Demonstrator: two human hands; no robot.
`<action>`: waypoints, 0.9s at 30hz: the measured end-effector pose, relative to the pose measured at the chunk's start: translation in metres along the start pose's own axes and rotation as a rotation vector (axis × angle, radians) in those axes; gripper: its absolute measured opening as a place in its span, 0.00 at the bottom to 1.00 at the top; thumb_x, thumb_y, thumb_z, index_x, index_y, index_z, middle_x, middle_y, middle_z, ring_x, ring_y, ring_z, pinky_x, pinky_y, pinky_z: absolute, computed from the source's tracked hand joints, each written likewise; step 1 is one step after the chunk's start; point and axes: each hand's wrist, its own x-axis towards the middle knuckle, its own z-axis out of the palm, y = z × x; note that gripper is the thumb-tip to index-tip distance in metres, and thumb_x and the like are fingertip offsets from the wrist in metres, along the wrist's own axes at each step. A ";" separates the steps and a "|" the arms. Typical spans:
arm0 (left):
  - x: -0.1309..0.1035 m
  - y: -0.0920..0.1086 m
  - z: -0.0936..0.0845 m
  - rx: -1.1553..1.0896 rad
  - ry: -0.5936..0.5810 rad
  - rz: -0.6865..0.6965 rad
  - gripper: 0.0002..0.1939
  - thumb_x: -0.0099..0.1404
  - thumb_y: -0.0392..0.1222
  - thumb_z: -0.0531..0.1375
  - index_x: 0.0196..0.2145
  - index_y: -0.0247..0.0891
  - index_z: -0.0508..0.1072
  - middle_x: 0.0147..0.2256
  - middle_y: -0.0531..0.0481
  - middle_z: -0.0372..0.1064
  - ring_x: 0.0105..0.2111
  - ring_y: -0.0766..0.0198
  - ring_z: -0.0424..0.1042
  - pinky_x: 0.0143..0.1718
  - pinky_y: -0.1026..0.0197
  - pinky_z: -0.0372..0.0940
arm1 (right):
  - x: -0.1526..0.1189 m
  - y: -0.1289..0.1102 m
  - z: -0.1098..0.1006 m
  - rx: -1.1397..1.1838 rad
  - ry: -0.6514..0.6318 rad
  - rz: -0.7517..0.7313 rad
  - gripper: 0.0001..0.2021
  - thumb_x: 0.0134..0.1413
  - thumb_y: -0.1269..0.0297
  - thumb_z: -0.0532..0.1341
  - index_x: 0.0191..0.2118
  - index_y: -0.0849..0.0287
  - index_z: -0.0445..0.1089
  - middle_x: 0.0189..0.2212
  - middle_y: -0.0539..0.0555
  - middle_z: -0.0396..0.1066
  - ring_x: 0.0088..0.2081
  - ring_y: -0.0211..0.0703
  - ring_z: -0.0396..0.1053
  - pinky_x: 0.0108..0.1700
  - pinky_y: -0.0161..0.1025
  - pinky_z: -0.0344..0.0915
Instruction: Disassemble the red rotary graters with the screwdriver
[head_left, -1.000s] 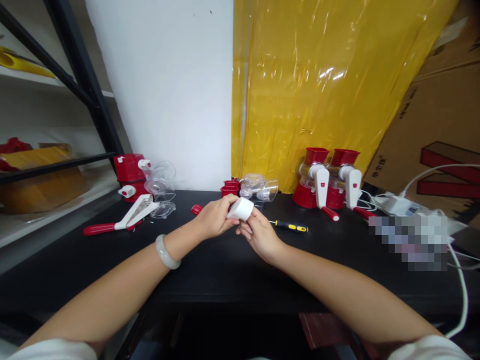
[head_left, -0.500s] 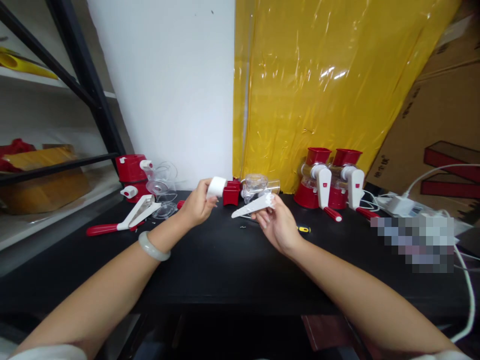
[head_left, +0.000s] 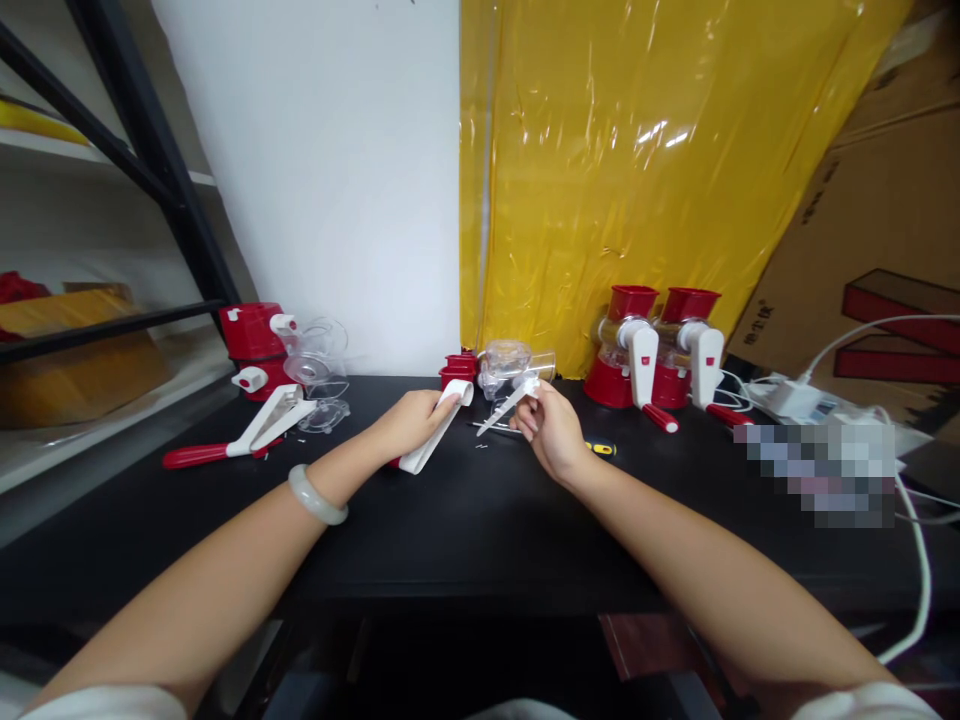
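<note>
My left hand (head_left: 420,420) is closed around a white crank handle shell (head_left: 433,445), its rounded end up and its long hollow side tilted down to the left. A bit of red shows under that hand. Between the fingers of my right hand (head_left: 556,425) is a narrow white piece (head_left: 504,408), pointing down to the left. The two white parts are apart. Behind them on the black table stand a small red part (head_left: 457,371) and a clear plastic housing (head_left: 504,362). A screwdriver with a yellow handle (head_left: 601,449) lies partly behind my right hand.
Two red-and-white grinders (head_left: 634,345) stand at the back right, near white cables (head_left: 924,560) and a blurred patch. At the left are red bases (head_left: 255,335), clear parts (head_left: 322,360) and another crank handle (head_left: 196,456). Tiny bits lie mid-table.
My left hand has turned the white shell, so its long side now shows, lower down. My right hand has tilted its white piece more steeply. The view has shifted slightly.
</note>
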 end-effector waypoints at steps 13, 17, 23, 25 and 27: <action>-0.001 -0.005 0.014 0.318 -0.026 -0.071 0.29 0.66 0.61 0.47 0.28 0.38 0.76 0.26 0.44 0.73 0.27 0.58 0.71 0.27 0.61 0.53 | -0.004 0.012 0.002 -0.114 -0.045 0.019 0.12 0.52 0.59 0.54 0.23 0.55 0.54 0.11 0.39 0.51 0.13 0.30 0.51 0.27 0.35 0.63; -0.002 -0.003 0.014 0.334 -0.040 -0.092 0.29 0.65 0.62 0.47 0.28 0.40 0.77 0.27 0.44 0.74 0.29 0.57 0.73 0.27 0.62 0.54 | -0.005 0.011 0.003 -0.132 -0.049 0.040 0.12 0.52 0.57 0.55 0.23 0.55 0.54 0.11 0.39 0.51 0.13 0.30 0.51 0.27 0.35 0.63; -0.001 -0.001 0.004 0.295 -0.041 -0.113 0.25 0.64 0.60 0.49 0.39 0.43 0.78 0.35 0.45 0.77 0.37 0.54 0.75 0.33 0.60 0.61 | -0.005 0.012 0.002 -0.140 -0.048 0.035 0.12 0.52 0.58 0.55 0.23 0.55 0.54 0.11 0.39 0.52 0.13 0.30 0.51 0.27 0.35 0.63; -0.002 0.002 0.002 0.316 -0.068 -0.126 0.23 0.61 0.58 0.53 0.43 0.43 0.77 0.37 0.46 0.77 0.37 0.53 0.75 0.32 0.60 0.62 | -0.005 0.012 0.001 -0.139 -0.052 0.035 0.12 0.52 0.57 0.55 0.23 0.55 0.54 0.11 0.39 0.52 0.13 0.30 0.51 0.27 0.35 0.63; -0.005 0.004 0.002 0.342 -0.099 -0.131 0.22 0.58 0.55 0.56 0.46 0.44 0.75 0.38 0.46 0.77 0.36 0.53 0.75 0.30 0.60 0.62 | -0.005 0.013 0.001 -0.140 -0.053 0.042 0.12 0.52 0.57 0.55 0.23 0.55 0.54 0.11 0.39 0.53 0.13 0.30 0.51 0.27 0.35 0.63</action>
